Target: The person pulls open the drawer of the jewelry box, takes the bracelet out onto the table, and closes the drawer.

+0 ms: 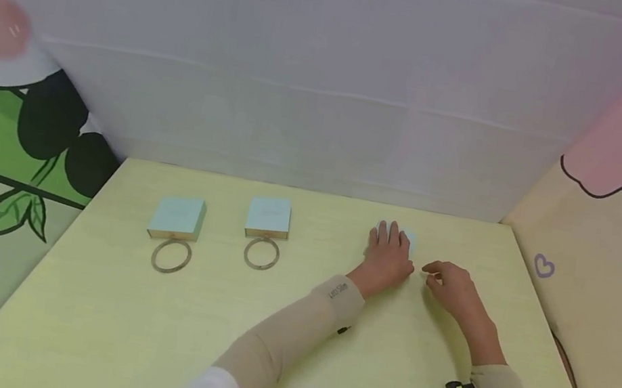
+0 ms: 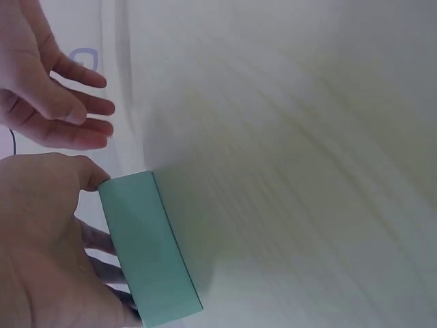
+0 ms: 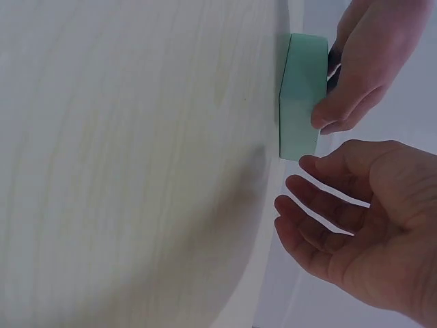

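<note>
At the right of the table, in the head view, a small mint-green box lies mostly hidden under my left hand. The fingers of that hand stretch straight across its top, and the thumb touches a top edge. From the left wrist, the box's plain green side faces the camera. My right hand hovers just right of the box with relaxed, slightly bent fingers, holding nothing. In the right wrist view its fingertips are close to the box and apart from it.
Two more light-blue boxes, one far left and one left of centre, sit on the pale yellow table. A thin ring lies before the first, another ring before the second. Walls bound the back and sides.
</note>
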`<state>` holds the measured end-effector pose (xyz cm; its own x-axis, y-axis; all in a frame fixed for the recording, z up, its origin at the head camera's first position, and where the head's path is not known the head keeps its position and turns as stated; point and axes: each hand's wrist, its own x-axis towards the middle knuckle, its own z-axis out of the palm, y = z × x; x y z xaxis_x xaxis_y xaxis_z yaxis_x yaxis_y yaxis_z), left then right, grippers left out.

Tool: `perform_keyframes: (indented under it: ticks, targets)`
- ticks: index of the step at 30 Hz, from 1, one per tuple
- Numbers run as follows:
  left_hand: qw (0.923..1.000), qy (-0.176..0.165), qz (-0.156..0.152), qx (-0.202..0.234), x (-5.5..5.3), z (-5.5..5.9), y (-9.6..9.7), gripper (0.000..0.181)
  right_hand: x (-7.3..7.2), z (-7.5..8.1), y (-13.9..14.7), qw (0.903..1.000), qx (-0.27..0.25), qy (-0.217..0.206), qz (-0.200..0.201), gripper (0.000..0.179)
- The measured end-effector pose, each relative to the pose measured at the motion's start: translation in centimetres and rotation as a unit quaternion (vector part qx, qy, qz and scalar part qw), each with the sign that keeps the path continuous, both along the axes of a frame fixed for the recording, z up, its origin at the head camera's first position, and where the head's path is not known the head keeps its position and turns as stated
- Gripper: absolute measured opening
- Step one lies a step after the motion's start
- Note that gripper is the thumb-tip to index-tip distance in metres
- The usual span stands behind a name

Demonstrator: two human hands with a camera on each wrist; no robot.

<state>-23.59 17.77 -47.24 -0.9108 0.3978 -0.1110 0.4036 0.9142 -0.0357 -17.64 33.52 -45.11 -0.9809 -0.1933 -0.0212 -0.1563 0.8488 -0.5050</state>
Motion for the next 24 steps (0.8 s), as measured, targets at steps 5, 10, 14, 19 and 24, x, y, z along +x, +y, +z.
perform_keyframes:
  ticks: [5,10,14,19,24]
  targets:
    - [0.9995,-0.023,-0.015,0.018,-0.3,0.7,-0.6,0.070,-0.1,-0.1,-0.2,0.9999,-0.004,-0.008,0.007,0.026]
    - [0.9985,-0.026,-0.039,0.029,-0.5,0.5,-1.4,0.053,-0.3,-0.1,-0.6,0.9998,-0.007,-0.008,0.015,0.027]
    - [0.9966,-0.013,-0.072,0.039,-0.7,0.3,-2.2,0.042,-0.4,-0.2,-0.7,0.9999,-0.002,0.001,0.016,0.026]
    - [0.9906,-0.033,-0.115,0.066,-1.3,0.2,-3.7,0.048,-0.4,-0.2,-0.8,0.9998,0.002,0.005,0.019,0.025]
    - [0.9830,-0.045,-0.162,0.075,-2.2,-0.3,-5.2,0.054,-0.5,-0.5,-0.8,0.9999,0.008,0.003,0.013,0.025]
